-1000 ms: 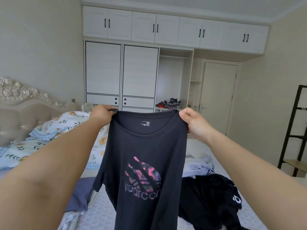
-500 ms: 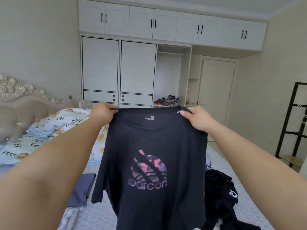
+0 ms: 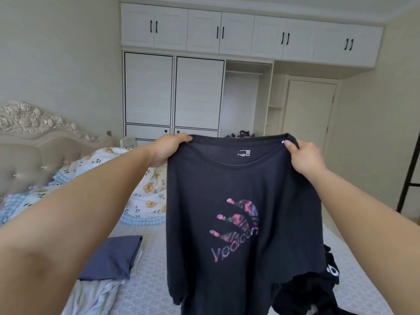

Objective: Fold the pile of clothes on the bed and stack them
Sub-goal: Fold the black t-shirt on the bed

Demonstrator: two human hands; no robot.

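Observation:
I hold a dark navy T-shirt (image 3: 238, 196) with a pink and purple print up in front of me, above the bed (image 3: 145, 289). My left hand (image 3: 169, 148) grips its left shoulder and my right hand (image 3: 304, 156) grips its right shoulder, so the shirt hangs spread out with its front toward me. A folded blue-grey garment (image 3: 113, 258) lies on the bed at the lower left, with a pale blue one (image 3: 91, 294) crumpled below it. A black garment (image 3: 318, 289) with white marks lies heaped behind the shirt at the lower right.
A floral quilt (image 3: 145, 189) and pillows are bunched at the padded headboard (image 3: 29, 151) on the left. White wardrobes (image 3: 175, 92) fill the far wall, with a door (image 3: 306, 114) beside them. A black shelf frame (image 3: 409, 169) stands at the right edge.
My hands have moved apart, stretching the shirt's shoulders wider. The shirt has swung right and its print now tilts.

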